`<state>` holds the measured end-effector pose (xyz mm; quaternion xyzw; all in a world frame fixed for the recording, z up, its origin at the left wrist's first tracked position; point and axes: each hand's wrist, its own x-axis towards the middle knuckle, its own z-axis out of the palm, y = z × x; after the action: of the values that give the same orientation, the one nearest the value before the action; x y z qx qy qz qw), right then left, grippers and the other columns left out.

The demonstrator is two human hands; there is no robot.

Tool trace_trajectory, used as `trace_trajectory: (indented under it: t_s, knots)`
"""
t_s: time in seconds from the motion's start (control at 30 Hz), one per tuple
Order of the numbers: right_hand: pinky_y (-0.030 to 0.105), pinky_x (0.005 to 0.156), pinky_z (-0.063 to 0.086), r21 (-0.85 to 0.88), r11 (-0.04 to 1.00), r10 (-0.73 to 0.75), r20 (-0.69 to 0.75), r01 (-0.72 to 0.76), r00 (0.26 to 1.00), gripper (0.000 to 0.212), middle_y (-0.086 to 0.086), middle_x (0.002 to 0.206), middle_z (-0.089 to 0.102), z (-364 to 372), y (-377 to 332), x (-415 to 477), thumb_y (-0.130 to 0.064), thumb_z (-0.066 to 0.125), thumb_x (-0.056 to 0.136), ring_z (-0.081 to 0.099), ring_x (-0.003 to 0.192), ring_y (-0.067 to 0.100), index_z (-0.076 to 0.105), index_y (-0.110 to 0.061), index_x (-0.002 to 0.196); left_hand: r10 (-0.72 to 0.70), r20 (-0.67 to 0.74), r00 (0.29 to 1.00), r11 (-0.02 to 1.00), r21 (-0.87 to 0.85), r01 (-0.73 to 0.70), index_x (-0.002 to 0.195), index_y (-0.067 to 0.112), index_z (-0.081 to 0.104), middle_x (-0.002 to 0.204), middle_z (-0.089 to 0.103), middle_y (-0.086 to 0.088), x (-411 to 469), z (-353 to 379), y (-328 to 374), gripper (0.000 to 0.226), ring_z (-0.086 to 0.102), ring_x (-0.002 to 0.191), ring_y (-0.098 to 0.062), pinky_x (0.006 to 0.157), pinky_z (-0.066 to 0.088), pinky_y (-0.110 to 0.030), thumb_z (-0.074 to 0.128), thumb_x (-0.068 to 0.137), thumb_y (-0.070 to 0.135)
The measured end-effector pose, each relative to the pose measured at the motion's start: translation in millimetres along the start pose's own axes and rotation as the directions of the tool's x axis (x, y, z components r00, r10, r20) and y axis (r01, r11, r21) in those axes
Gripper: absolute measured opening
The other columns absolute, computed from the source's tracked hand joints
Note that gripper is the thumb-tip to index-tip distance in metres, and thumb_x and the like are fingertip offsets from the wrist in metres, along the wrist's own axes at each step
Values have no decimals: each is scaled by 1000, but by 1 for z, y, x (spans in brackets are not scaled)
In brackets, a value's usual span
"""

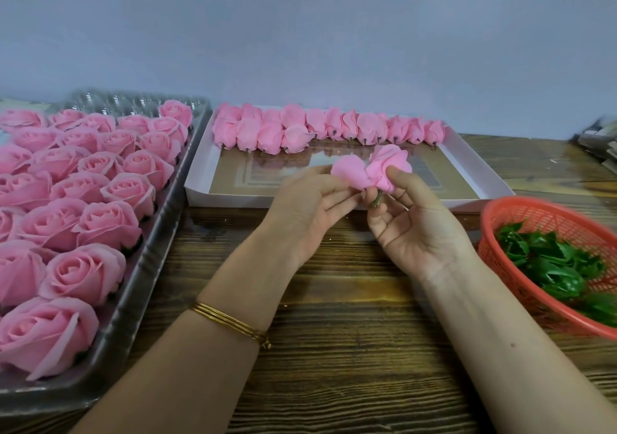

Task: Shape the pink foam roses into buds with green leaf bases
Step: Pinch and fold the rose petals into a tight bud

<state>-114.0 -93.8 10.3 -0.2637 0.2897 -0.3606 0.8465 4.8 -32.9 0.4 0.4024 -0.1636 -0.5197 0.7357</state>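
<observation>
- My left hand [312,204] pinches one loose petal of the pink rose [374,169].
- My right hand [412,223] grips its base, thumb on the petals.
- The rose sits between both, above the white tray [200,179].

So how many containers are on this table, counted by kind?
Clear plastic tray: 1
White cardboard box: 1
Red mesh basket: 1
Total: 3 (the blurred stack at the far right edge is not counted)

no readable text, no labels, no brands, no numbers anywhere
</observation>
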Motion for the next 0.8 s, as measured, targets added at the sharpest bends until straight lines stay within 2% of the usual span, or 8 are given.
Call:
trace_trajectory:
  t_s: [0.1,0.2,0.3,0.4,0.53,0.6,0.67,0.8]
  knots:
    - [13,50,51,-21,1000,6,-3,-6,1000,27,9,73,69,-2,1,2,-14,74,64,65,54,12,68,-4,88,49,-17,999,996,79,-47,110,-3,63,100,74,-16,1,-3,-2,20,73,96,-23,83,59,-30,56,92,-5]
    - [13,51,51,-55,998,11,17,-10,1000,12,8,74,71,-3,2,3,-14,74,65,66,55,11,76,-6,73,111,-58,992,981,163,-100,99,2,63,95,76,-13,0,0,-7,6,74,91,-21,80,60,-29,59,95,2]
    - [13,54,52,-100,995,10,42,-6,999,8,9,76,73,-4,4,4,-16,75,64,67,58,11,78,-8,65,140,-112,984,951,290,-102,104,2,63,101,73,-14,-2,2,-10,14,74,87,-19,78,61,-30,63,95,14]
    - [14,53,53,-122,993,-6,33,10,999,7,9,74,73,-4,6,4,-16,76,63,68,59,11,78,-9,63,230,-207,951,859,503,-98,102,9,60,93,73,-10,-3,3,-10,17,74,73,-15,68,62,-29,63,96,25]
    - [14,55,52,-120,992,-27,11,28,1000,6,7,69,71,-5,6,4,-16,77,61,67,59,11,76,-11,56,388,-243,889,719,683,-127,91,13,60,63,69,1,-5,3,-5,15,72,60,-16,62,60,-33,57,98,26]
    - [14,55,52,-127,991,-33,18,35,999,8,8,69,71,-4,6,3,-16,76,62,67,59,11,76,-11,56,293,-237,926,735,675,-60,90,6,65,64,72,-5,-6,4,-2,26,72,60,-19,58,59,-30,51,101,26]
    - [14,54,53,-147,988,-39,37,44,999,8,9,72,71,-5,7,4,-16,75,64,67,60,12,76,-10,59,168,-247,954,810,586,9,91,0,66,71,73,-13,-7,6,0,30,73,61,-21,56,60,-27,47,102,20]
    - [16,51,50,-226,971,-70,48,79,996,25,10,78,73,-6,9,3,-18,76,66,67,62,11,73,-5,87,111,-226,968,925,380,-18,90,2,64,64,71,-5,-10,10,2,16,71,57,-12,58,59,-22,52,98,7]
